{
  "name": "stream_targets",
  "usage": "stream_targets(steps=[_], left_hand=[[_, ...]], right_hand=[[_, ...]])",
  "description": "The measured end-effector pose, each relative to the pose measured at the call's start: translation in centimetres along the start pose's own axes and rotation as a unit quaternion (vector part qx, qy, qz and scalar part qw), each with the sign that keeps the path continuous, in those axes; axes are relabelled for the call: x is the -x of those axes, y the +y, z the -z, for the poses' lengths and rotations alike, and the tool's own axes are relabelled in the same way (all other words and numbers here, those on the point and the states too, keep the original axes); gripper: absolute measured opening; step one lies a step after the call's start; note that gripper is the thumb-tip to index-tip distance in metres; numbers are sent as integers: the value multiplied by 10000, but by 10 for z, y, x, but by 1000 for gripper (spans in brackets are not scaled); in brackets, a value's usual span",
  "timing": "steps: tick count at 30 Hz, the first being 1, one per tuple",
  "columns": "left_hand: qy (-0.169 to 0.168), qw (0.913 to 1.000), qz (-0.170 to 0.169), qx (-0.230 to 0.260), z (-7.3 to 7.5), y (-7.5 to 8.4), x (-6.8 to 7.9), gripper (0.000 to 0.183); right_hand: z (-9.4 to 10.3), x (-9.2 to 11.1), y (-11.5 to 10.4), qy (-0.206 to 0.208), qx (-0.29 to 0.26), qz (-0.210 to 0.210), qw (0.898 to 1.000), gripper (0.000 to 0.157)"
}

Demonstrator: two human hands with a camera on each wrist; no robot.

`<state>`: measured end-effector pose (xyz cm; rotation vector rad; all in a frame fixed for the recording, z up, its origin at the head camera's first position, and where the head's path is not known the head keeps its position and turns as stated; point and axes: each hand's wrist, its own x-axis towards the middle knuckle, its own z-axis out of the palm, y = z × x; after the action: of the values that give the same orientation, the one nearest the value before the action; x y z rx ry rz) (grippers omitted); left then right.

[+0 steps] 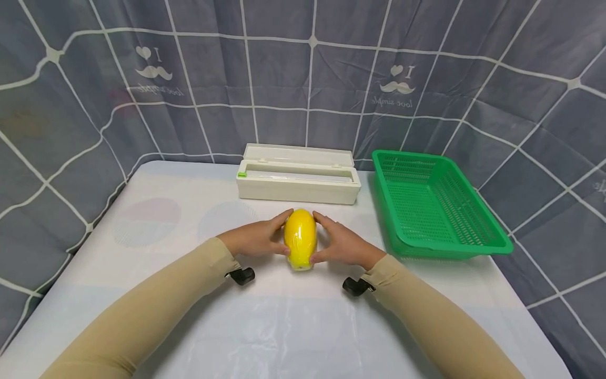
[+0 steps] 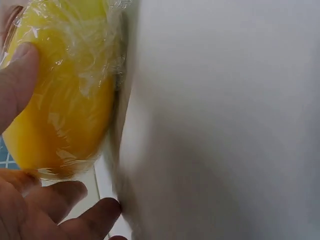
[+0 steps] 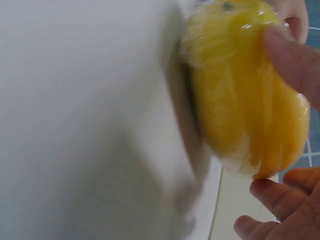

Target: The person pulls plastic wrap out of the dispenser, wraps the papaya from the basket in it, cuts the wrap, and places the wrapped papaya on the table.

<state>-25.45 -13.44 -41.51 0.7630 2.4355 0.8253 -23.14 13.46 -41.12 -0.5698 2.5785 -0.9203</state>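
A yellow oblong fruit, mango-like in shape, lies on the table wrapped in shiny clear film. Its film shows creases in the left wrist view, and a small green stem mark tops the fruit in the right wrist view. From the left side my left hand holds it, thumb on the near part and fingertips at the far end. My right hand grips the opposite side in the same way, thumb pressing the film. The fruit's underside is hidden.
Behind the fruit stands a white cling film dispenser with its lid raised and a green slider at its left end. A green perforated basket is at the right. A grey checked curtain encloses the white-covered table.
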Motion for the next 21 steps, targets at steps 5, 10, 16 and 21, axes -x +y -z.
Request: stream_targets(steps=[5,10,16,21], left_hand=[[248,9994,136,-174,2,3,3,115],[185,9998,23,36,1,8,4,119],[347,9993,53,122,-5,8,1,123],[455,9988,136,116,-7,7,0,122]], right_hand=[[2,0,3,-151,-97,25,9998,123],[3,-3,3,-315,-173,96,9993,126],[1,-5,4,-367,-94,29,9993,130],[-1,-5,3,-317,-105,-10,9994,130]])
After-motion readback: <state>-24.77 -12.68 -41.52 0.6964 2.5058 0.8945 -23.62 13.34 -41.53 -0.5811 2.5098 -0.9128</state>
